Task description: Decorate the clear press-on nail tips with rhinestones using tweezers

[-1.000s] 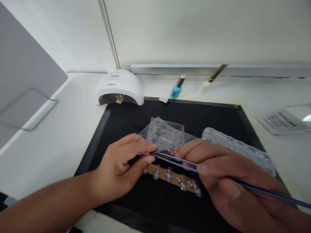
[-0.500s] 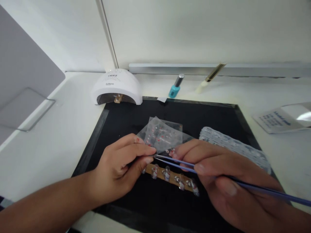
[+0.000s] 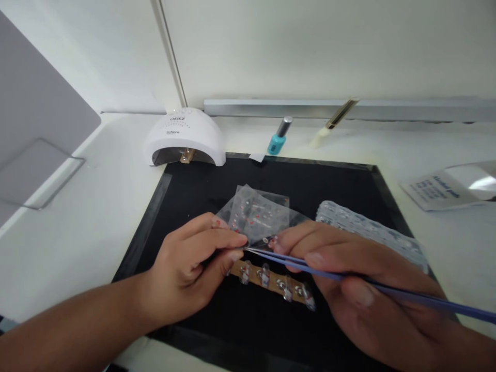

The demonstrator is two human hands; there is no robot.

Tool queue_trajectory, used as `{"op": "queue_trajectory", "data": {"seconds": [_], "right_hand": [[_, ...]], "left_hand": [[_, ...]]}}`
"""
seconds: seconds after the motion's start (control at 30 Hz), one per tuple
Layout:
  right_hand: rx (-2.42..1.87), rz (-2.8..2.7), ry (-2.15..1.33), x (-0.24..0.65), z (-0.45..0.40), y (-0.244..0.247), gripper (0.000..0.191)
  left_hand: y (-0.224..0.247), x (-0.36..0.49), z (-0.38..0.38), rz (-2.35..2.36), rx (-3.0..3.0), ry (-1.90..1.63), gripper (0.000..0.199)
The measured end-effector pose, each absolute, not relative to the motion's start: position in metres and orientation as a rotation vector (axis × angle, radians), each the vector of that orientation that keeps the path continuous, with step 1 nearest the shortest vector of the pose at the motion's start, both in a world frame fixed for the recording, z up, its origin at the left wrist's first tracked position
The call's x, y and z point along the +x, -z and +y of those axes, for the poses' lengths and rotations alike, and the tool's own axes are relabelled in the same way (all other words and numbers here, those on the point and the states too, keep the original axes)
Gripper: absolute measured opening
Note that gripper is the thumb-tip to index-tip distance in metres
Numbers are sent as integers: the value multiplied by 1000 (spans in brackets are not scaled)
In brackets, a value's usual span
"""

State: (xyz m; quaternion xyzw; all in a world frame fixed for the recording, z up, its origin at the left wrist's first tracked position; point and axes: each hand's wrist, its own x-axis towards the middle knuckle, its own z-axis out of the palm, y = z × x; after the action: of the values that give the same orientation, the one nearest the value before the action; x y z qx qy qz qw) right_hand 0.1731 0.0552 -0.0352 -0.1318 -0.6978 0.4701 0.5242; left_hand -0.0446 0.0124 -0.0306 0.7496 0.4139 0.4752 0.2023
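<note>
My left hand point(image 3: 197, 258) pinches the edge of a clear sticker sheet point(image 3: 265, 242) between thumb and index finger. Red and white prints on this sheet show near both hands' fingers. My right hand point(image 3: 349, 279) grips blue tweezers point(image 3: 302, 264), whose pale tips meet at my left fingertips. What lies right at the tips is too small to make out. Just below, a wooden strip point(image 3: 253, 274) carries several clear decorated nail tips point(image 3: 264, 275) on small metal holders. Behind my fingers rest overlapping clear sheets point(image 3: 259, 212) with red and silver dots.
A black mat point(image 3: 209, 191) lies under everything. At its back left stands a white nail lamp point(image 3: 186, 129) with a small wooden piece inside. Farther back are a turquoise polish bottle point(image 3: 276, 142) and a gold-capped bottle point(image 3: 333, 121). A bubbly plastic pack point(image 3: 364, 232) and alcohol pads packet point(image 3: 437, 190) lie right.
The tweezers' arms, spread apart before, have come together at the tips. My left hand keeps its pinch, and the whole view has shifted slightly.
</note>
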Motion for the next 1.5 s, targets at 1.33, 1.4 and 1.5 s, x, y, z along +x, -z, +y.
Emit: {"op": "queue_trajectory", "data": {"seconds": [1.33, 1.4, 1.5], "right_hand": [[-510, -1288, -1399, 168, 68, 40, 13], [-514, -1288, -1437, 170, 72, 40, 13], [-540, -1276, -1490, 171, 76, 41, 12]], "left_hand": [[38, -52, 26, 1427, 1440, -1293, 20], [39, -53, 30, 1439, 1361, -1278, 20], [41, -55, 33, 1448, 1320, -1247, 21]]}}
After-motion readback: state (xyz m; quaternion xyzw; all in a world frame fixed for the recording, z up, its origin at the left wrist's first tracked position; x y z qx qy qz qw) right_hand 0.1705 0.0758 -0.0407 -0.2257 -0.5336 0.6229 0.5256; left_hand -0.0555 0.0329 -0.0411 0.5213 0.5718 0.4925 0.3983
